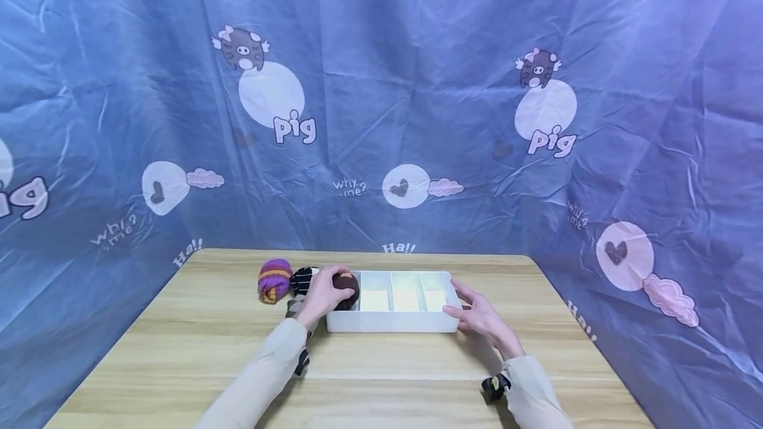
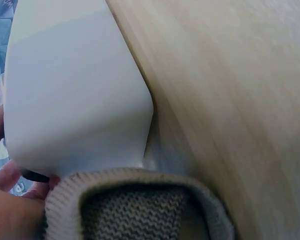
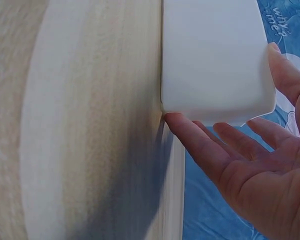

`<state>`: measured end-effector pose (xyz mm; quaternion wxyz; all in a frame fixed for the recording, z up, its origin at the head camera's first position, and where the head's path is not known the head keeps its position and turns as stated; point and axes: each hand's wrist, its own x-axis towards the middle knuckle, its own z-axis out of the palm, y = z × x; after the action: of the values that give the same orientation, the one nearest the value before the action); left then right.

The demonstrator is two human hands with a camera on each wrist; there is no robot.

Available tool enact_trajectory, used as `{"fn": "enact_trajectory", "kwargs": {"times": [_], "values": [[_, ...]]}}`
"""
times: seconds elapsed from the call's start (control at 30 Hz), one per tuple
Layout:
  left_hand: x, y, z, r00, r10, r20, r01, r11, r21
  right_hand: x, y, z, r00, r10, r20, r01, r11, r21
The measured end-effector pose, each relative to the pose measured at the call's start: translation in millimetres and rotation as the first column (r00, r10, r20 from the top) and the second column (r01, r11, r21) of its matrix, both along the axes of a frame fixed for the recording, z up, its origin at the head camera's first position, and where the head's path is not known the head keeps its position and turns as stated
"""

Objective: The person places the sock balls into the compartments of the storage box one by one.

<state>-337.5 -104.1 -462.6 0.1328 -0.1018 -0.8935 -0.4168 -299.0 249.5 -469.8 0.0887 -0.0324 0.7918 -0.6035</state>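
Observation:
My left hand (image 1: 324,296) grips a dark brown rolled sock (image 1: 346,290) at the leftmost compartment of a white divided box (image 1: 393,322). The sock sits within that compartment's outline in the head view. At the box's right end, my right hand (image 1: 481,316) holds the corner, thumb on the near rim and other fingers against the end wall. In the right wrist view its fingers (image 3: 205,145) reach the box's end wall (image 3: 215,65). Close by the left wrist lies a grey-brown knitted rolled sock (image 2: 135,200), partly hidden by the hand in the head view.
Left of the box are a purple and orange striped rolled sock (image 1: 275,280) and a black one with white stripes (image 1: 302,279). The box's other compartments show bare white floors. The wooden table (image 1: 405,363) ends at a blue printed curtain (image 1: 369,118) behind and at both sides.

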Motion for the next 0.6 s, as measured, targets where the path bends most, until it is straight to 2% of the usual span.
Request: {"fn": "enact_trajectory", "kwargs": {"times": [0.6], "values": [[2.5,-4.2,4.4,0.999,-0.038,0.031,0.037,0.999,0.031,-2.8,2.8,1.1,1.000,0.000,0.003,0.000,1.000,0.005]]}}
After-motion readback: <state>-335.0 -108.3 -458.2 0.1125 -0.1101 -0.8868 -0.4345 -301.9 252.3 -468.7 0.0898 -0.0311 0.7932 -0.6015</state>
